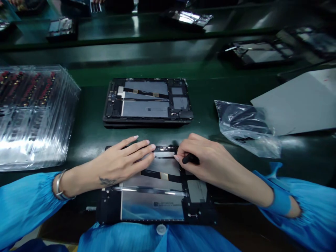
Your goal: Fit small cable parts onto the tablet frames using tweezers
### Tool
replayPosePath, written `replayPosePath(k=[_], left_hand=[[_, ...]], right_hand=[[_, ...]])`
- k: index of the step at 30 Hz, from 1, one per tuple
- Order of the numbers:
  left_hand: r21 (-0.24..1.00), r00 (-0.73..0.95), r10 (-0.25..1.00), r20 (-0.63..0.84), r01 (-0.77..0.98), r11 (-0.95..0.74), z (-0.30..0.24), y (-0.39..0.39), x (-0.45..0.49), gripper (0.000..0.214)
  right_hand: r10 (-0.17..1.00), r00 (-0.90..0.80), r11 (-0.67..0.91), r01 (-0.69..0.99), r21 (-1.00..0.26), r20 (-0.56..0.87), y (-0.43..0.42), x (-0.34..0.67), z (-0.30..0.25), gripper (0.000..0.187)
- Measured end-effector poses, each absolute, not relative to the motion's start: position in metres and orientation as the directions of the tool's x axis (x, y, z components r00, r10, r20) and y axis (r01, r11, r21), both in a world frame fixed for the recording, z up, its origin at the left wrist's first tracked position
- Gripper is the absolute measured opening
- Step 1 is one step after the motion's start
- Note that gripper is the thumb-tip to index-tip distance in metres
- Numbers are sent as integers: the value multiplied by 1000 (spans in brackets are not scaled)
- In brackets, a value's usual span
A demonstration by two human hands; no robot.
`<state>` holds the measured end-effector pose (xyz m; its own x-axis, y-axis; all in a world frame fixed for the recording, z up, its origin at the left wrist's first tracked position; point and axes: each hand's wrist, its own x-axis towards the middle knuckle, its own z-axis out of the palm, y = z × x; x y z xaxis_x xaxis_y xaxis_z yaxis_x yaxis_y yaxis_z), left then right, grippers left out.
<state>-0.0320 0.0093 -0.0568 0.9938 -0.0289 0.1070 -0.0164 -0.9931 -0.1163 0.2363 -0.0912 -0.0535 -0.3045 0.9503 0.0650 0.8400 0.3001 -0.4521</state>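
Note:
An opened tablet housing point(152, 203), with a grey panel and a dark ribbon cable point(160, 175), lies at the bench's near edge against my blue smock. My left hand point(128, 159) rests flat on its upper left part, fingers outstretched. At the upper right edge of the housing my right hand point(202, 152) is closed around a slim tool with a black handle end point(191, 159); its tip is hidden by the fingers. Between both hands a small light strip point(165, 154) shows by the housing's top edge. Just beyond lies a stack of similar open tablet housings point(149, 101).
Stacked clear plastic trays point(39, 136) with small red and black parts stand at the left. To the right are a clear plastic bag point(246, 129) and a grey sheet point(301, 101). More housings point(262, 52) lie on the raised strip behind; other people's hands show at the top left.

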Motion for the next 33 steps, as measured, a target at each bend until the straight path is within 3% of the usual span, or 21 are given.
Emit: replayPosePath(k=[17, 26, 28, 30, 33], left_hand=[[-186, 991, -53, 119, -30, -982, -47, 6, -22, 40], [-254, 993, -37, 108, -8, -967, -42, -1, -7, 39], [-273, 996, -1, 87, 23, -962, -42, -5, 2, 40], [-274, 998, 52, 46, 63, -960, -42, -10, 10, 42], [-272, 995, 97, 21, 99, -957, -44, -14, 16, 45]], right_hand=[[960, -279, 248, 856, -453, -2, -88, 234, -53, 14], [957, -287, 278, 888, -367, 30, -84, 232, -56, 15], [948, -301, 319, 894, -314, 108, -85, 235, -54, 10], [919, -266, 351, 887, -299, 292, -94, 238, -47, 4], [810, -79, 403, 795, -454, 581, -123, 233, -32, 19]])
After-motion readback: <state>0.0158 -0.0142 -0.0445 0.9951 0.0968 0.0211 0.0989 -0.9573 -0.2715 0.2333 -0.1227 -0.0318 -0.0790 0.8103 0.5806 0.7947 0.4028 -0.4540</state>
